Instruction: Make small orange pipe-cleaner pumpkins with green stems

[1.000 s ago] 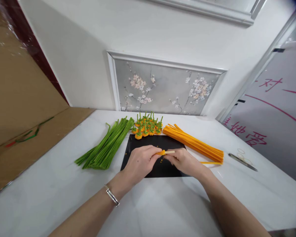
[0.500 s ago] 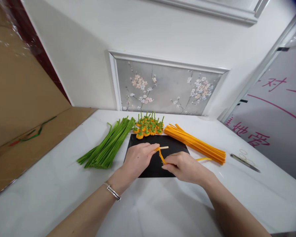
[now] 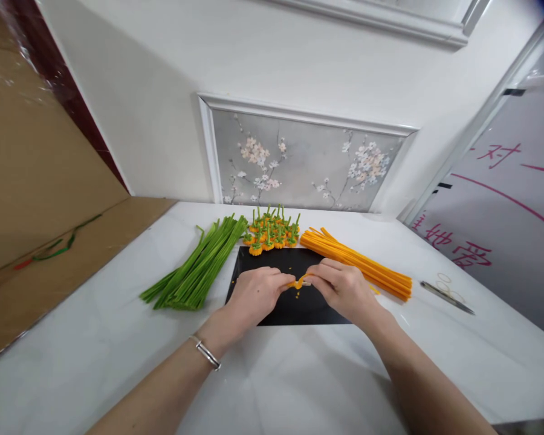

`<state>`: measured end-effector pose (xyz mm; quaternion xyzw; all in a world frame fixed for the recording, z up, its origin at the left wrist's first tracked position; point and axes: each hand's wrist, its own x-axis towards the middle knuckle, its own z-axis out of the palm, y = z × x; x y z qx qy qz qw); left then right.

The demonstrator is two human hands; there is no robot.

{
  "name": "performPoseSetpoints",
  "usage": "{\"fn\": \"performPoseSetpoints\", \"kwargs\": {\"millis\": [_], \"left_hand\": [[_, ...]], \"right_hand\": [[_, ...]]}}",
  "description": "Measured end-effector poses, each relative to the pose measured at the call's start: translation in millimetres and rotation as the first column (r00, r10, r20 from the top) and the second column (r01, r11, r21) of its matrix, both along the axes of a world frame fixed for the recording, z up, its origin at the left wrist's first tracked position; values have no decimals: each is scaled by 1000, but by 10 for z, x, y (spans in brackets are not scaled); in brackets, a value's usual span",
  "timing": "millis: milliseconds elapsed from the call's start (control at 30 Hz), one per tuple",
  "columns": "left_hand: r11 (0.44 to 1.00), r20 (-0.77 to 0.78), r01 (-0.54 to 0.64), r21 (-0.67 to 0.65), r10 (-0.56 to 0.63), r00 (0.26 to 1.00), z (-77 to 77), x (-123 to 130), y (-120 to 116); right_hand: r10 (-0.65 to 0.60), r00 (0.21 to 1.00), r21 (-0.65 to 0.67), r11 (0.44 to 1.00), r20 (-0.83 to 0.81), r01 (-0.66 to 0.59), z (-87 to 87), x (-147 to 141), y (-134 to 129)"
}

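Observation:
Over the black mat [image 3: 294,313], my left hand [image 3: 256,294] is closed in a pinch on an orange pipe cleaner [image 3: 298,284]. My right hand [image 3: 347,287] pinches the same pipe cleaner a little to the right, and its tail shows beyond that hand. Between the hands the strand bends in a small curve. A pale thin stick [image 3: 306,283] shows only at its tip, by the right fingertips; the rest is hidden by the strand and fingers. Small orange bits lie on the mat below.
Left of the mat lies a bundle of green pipe cleaners [image 3: 199,266]; right of it, an orange bundle [image 3: 358,263]. Behind stand several small orange-and-green pieces [image 3: 274,232] with upright stems. Scissors [image 3: 446,296] rest at the right, and cardboard [image 3: 72,254] borders the left.
My right hand has moved up and slightly right, closer to the stick's end. The strand no longer hangs down from the stick but runs nearly level between both hands.

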<state>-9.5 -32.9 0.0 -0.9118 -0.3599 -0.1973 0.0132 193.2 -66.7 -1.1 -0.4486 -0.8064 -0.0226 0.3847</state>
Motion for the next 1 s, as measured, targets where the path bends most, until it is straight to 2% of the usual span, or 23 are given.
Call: {"fn": "performPoseSetpoints", "kwargs": {"millis": [133, 300, 633, 733, 867, 1000], "left_hand": [[999, 24, 33, -30, -32, 999, -8, 12, -1], [992, 103, 123, -13, -121, 987, -49, 3, 6], [977, 280, 213, 31, -213, 936, -95, 1, 31], [979, 298, 199, 37, -201, 933, -76, 2, 24], [993, 321, 119, 11, -116, 940, -37, 5, 3], [995, 307, 70, -64, -47, 951, -24, 5, -1]], "right_hand": [[-39, 995, 15, 999, -94, 41, -46, 34, 65], [-115, 982, -73, 992, -151, 105, -103, 100, 165], [-105, 992, -276, 958, -63, 84, -146, 149, 212], [-94, 995, -333, 939, -24, 80, -137, 143, 193], [-69, 998, -372, 926, 11, 68, -130, 126, 162], [68, 997, -403, 914, 18, -56, -164, 86, 126]]}}
